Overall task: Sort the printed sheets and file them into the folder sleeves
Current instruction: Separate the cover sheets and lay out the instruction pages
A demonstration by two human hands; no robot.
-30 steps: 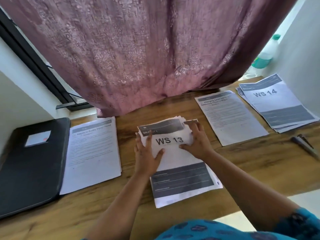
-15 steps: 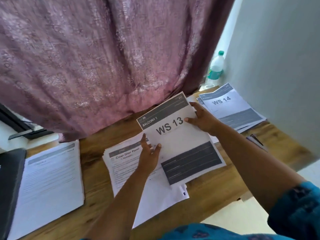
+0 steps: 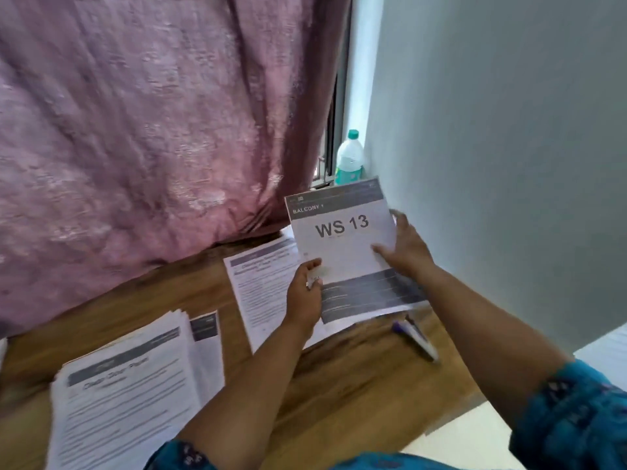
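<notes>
"ws 13" sheet (image 3: 342,232), headed "balcony 1", sits right of centre in the frame, held up off the wooden table (image 3: 356,395) with its top edge tipped away toward the curtain. the left hand (image 3: 303,293) grips its lower left edge, thumb curled onto the printed face and fingers tucked behind the paper. the right hand (image 3: 405,249) holds the right edge, thumb lying flat across the white part of the page, the other fingers spread behind and past the margin. both hands grasp this same sheet; a dark grey band crosses its lower part between them.

under and left of the lifted sheet a single printed page (image 3: 263,286) lies flat on the table, partly covered by the left wrist. in the lower left of the frame a thicker stack of printed sheets (image 3: 125,401) rests on the table, its edges fanned a little; the heading is too blurred to read surely. a pen (image 3: 415,339) lies on the wood just below the held sheet, right of centre. a plastic bottle (image 3: 349,161) with a green cap stands behind the sheet's top edge, beside the pink curtain (image 3: 152,113). blue patterned sleeves show at the bottom edge.
</notes>
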